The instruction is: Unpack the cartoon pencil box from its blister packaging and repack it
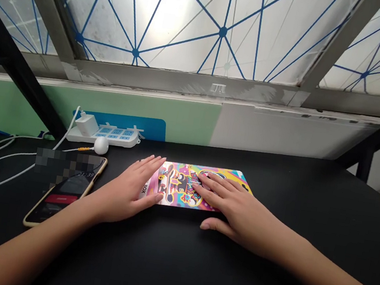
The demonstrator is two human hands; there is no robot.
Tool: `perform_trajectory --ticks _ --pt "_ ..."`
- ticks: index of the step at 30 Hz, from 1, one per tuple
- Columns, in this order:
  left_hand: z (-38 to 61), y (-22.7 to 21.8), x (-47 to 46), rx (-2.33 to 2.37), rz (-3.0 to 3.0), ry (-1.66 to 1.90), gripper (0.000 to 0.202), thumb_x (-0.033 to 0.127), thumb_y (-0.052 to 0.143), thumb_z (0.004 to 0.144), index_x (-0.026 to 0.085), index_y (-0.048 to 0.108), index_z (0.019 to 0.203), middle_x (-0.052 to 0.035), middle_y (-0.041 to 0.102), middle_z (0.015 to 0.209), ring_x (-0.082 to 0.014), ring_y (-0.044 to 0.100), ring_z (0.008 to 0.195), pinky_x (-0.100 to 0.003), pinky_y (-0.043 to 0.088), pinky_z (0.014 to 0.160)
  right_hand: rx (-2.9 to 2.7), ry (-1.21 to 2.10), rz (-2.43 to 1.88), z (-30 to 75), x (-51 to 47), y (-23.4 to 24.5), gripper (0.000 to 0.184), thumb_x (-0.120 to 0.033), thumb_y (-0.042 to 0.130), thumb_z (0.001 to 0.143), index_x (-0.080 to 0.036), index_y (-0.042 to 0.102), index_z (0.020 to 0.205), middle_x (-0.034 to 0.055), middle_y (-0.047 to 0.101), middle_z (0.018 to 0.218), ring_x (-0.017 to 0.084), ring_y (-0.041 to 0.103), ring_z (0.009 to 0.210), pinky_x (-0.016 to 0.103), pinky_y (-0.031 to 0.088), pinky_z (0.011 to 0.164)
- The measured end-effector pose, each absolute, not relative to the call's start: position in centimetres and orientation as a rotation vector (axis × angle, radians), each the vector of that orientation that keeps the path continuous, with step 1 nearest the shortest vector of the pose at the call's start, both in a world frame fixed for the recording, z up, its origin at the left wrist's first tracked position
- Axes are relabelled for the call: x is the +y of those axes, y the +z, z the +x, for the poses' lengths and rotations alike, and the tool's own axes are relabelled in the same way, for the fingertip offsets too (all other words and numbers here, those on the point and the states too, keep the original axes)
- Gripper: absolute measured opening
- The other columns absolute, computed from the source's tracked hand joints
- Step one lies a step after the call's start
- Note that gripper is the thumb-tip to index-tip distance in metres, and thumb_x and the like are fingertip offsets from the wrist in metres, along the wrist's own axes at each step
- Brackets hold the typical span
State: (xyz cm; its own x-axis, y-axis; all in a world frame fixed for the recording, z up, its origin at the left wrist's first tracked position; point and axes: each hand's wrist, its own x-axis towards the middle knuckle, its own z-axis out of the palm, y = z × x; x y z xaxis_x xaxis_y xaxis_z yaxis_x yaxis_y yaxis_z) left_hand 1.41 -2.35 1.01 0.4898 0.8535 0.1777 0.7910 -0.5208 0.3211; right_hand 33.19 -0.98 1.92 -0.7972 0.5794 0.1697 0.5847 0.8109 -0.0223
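A flat, brightly coloured box [178,186] with cartoon pictures lies on the black table. The letters "BOX" show at its left end, partly behind my fingers. My left hand [138,187] rests along that left end, fingers stretched out and thumb on the near left corner. Spread over the right part of the lid is my right hand [227,203], palm down, its thumb apart from the fingers and lying in front of the near edge. Both hands touch the box, and its right end is mostly hidden under the right hand.
A phone [67,195] in a tan-edged case lies left of my left forearm. Behind it are a white power strip [119,136] with a plugged-in charger [86,124], a white round plug [101,145] and cables. Black metal bars [28,51] slant at both sides; a window stands behind the table [165,262].
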Motion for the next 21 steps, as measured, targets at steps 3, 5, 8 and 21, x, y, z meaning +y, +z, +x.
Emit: perform_trajectory --ticks 3,5,8,21 --pt "1.4 1.1 -2.4 1.449 2.525 0.420 0.075 0.055 0.048 0.100 0.023 0.021 0.162 -0.0107 0.024 0.168 -0.0320 0.019 0.156 -0.054 0.026 0.123 -2.854 0.067 -0.957 34.2 -0.8 2.5 0.080 -0.066 0.059 0.090 -0.030 0.036 0.158 0.0099 0.037 0.162 0.036 0.036 0.148 0.061 0.039 0.114" --pt "1.4 1.2 -2.4 1.467 2.514 0.391 0.077 0.057 0.047 0.100 0.021 0.021 0.162 -0.0111 0.023 0.168 -0.0321 0.018 0.156 -0.054 0.026 0.123 -2.860 0.120 -0.989 35.3 -0.6 3.0 0.085 -0.070 0.062 0.086 -0.033 0.036 0.157 0.0085 0.038 0.162 0.037 0.037 0.147 0.061 0.040 0.114" --pt "1.4 1.3 -2.4 1.478 2.504 0.363 0.077 0.058 0.045 0.100 0.020 0.020 0.162 -0.0107 0.023 0.169 -0.0311 0.017 0.156 -0.053 0.026 0.124 -2.845 0.170 -1.034 37.5 0.2 3.6 0.078 -0.067 0.068 0.083 -0.034 0.048 0.151 0.0067 0.050 0.155 0.037 0.045 0.142 0.058 0.047 0.110" --pt "1.4 1.5 -2.2 1.495 2.538 0.193 0.070 0.064 0.033 0.102 0.025 0.030 0.161 -0.0070 0.014 0.171 -0.0311 0.011 0.157 -0.056 0.022 0.124 -2.819 0.163 -0.998 33.7 -0.2 1.9 0.090 -0.074 0.060 0.085 -0.029 0.034 0.158 0.0104 0.029 0.166 0.041 0.028 0.150 0.063 0.032 0.118"
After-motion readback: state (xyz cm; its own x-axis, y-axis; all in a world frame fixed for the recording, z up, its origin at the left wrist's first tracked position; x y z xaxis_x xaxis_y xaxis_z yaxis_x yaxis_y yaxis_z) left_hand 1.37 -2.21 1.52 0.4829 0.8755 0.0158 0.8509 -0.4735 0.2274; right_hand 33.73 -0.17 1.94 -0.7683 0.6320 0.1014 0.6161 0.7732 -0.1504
